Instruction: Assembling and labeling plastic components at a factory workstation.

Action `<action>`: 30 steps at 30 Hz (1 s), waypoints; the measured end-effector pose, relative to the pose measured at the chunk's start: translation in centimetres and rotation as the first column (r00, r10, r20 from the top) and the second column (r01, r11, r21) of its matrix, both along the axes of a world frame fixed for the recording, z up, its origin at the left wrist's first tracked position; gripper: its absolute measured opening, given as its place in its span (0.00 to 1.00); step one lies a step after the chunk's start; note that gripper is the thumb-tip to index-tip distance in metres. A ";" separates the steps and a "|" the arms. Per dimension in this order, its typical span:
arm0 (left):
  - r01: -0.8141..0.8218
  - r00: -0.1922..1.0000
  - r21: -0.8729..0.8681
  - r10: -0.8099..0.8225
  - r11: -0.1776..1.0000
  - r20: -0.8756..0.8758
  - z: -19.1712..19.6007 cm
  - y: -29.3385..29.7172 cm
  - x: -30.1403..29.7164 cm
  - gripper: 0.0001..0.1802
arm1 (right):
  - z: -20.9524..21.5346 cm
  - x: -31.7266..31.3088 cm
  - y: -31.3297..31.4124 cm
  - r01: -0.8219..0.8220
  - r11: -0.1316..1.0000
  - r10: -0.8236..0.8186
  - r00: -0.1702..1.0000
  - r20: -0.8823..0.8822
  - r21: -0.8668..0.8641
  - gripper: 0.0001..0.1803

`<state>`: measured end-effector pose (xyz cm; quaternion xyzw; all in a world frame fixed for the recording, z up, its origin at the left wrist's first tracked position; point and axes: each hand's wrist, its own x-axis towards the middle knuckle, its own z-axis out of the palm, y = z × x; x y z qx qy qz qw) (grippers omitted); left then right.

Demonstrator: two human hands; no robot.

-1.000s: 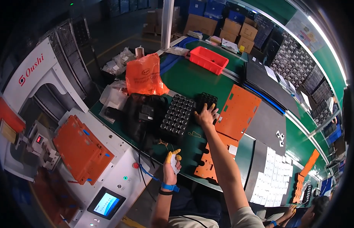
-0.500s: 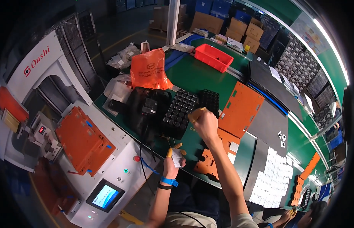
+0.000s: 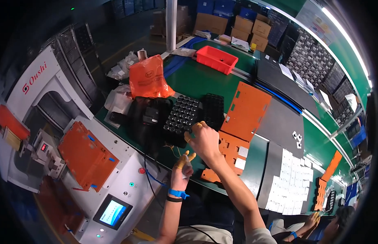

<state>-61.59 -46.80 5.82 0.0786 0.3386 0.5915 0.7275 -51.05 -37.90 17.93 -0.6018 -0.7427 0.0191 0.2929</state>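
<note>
A: Change noted?
B: The right hand (image 3: 204, 142) has been drawn back from the dark tray (image 3: 213, 106) toward the left hand (image 3: 178, 175); work seems shifted toward the white card (image 3: 186, 168).
A: Grips?
B: Right: fingers curled; whether anything is held cannot be told. Left: partly closed, card pinched by thumb and fingers, nearer the wearer than the black parts block (image 3: 181, 114).

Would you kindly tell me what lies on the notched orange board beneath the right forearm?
Two white cards lie along the orange board's right side. The right forearm covers its middle, so anything there is hidden.
</note>
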 end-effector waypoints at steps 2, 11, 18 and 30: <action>0.045 0.994 -0.009 -0.044 0.999 0.098 -1.0 0.0 0.3 0.23 | 1.3 1.1 -1.7 0.002 1.000 0.005 0.972 -0.236 0.030 0.16; 0.181 0.970 0.159 -0.202 0.971 0.133 3.3 -1.9 4.2 0.34 | 0.5 9.3 -9.5 -0.322 0.935 0.181 0.791 -0.584 -0.146 0.14; 0.165 0.982 0.321 -0.186 0.933 0.037 4.7 -2.9 6.3 0.37 | -0.6 12.2 -12.5 -0.337 0.934 0.170 0.709 -0.684 -0.117 0.16; 0.148 0.906 0.578 0.125 0.803 -0.404 6.8 -3.6 7.9 0.35 | 0.9 13.5 -14.9 -0.175 0.982 0.099 0.804 -0.587 -0.074 0.16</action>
